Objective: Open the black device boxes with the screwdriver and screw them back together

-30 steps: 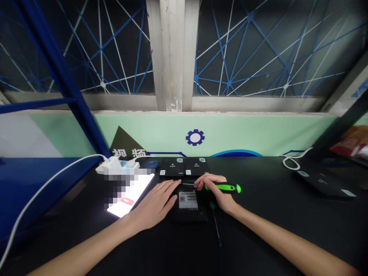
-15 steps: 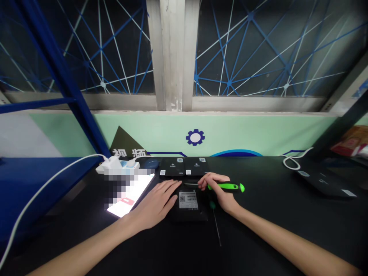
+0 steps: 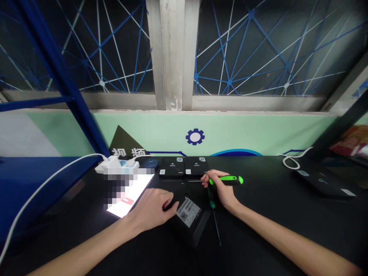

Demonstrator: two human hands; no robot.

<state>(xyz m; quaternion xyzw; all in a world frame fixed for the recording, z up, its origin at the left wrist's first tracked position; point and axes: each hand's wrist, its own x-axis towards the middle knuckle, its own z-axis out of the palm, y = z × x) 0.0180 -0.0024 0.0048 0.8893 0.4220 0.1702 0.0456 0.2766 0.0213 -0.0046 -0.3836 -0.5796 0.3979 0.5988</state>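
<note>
My right hand (image 3: pixel 222 188) is closed round a screwdriver with a bright green and black handle (image 3: pixel 227 179); its shaft points left, level above the table. My left hand (image 3: pixel 156 207) has curled fingers and holds the left side of a black box (image 3: pixel 201 226), thumb at the edge of its white printed label. The box is turned at an angle, label side up. A second screwdriver with a dark green handle (image 3: pixel 212 204) lies beside the box, its shaft towards me. A tiny light piece (image 3: pixel 182 183) lies beyond the box, too small to name.
Two black boxes (image 3: pixel 171 168) stand side by side at the back. A lit phone (image 3: pixel 135 195), a power strip (image 3: pixel 115 165) with a white cable and a dark blue mouse (image 3: pixel 151 163) are at left. Another black box (image 3: pixel 324 184) and a coiled white cable (image 3: pixel 291 163) lie right.
The labelled box has turned and come nearer to me. My left hand's stretched fingers have curled in. My right hand has moved slightly up, with the bright green screwdriver away from the box.
</note>
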